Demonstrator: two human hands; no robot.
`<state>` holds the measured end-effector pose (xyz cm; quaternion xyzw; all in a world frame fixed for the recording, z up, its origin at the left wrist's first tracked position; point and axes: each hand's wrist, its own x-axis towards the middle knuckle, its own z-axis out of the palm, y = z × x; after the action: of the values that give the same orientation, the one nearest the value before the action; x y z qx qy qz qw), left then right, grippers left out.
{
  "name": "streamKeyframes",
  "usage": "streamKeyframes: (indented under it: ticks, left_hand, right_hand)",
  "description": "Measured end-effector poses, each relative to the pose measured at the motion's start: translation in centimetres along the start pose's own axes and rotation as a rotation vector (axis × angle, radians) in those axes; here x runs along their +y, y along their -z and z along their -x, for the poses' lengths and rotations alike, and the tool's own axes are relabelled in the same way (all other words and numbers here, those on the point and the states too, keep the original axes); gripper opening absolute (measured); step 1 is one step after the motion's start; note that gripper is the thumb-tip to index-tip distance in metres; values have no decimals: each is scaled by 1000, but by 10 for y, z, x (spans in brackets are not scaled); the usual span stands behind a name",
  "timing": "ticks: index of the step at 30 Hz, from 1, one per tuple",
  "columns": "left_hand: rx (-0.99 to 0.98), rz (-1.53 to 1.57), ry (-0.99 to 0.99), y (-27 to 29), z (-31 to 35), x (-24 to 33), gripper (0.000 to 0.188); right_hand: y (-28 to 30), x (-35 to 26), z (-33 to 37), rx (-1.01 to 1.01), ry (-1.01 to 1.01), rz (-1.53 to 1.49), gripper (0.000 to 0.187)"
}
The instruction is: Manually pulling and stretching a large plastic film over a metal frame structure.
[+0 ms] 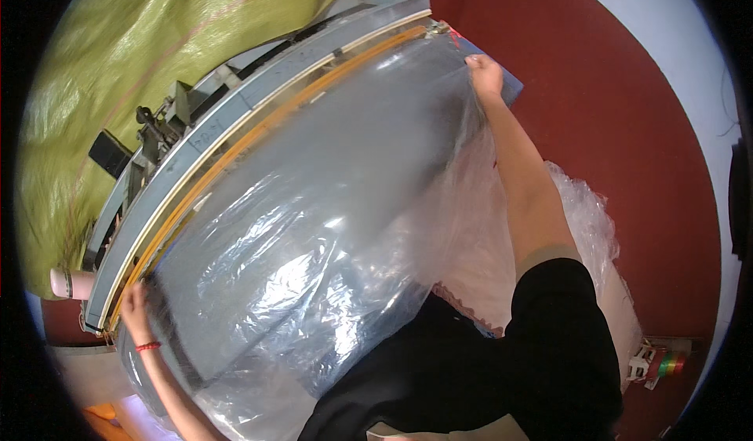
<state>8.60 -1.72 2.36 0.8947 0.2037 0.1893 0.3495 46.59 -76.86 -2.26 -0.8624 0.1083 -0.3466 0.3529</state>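
A wide sheet of clear plastic is spread over a grey work surface, wrinkled and glossy towards my body. At the far right corner my right hand is closed on the sheet's edge, arm stretched out. My left hand, with a red cord round the wrist, pinches the sheet's left edge beside an orange strip. That strip runs along a long grey metal machine bar, which crosses the view from lower left to upper right.
Yellow-green woven sheeting hangs behind the bar. A dark phone-like block and metal fittings sit on the machine. A pink cylinder stands at its left end. More clear plastic bunches at right, above a reddish floor.
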Motion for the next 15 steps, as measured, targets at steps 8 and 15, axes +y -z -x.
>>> streamKeyframes:
  ticks: [8,15]
  left_hand:
    - [-1616,744,-345,-252,168,354,36]
    - [-864,385,-517,-431,199,348,64]
  right_hand:
    - [18,-18,6,-103,-138,102,29]
    - [21,-22,11,-78,-127,31,28]
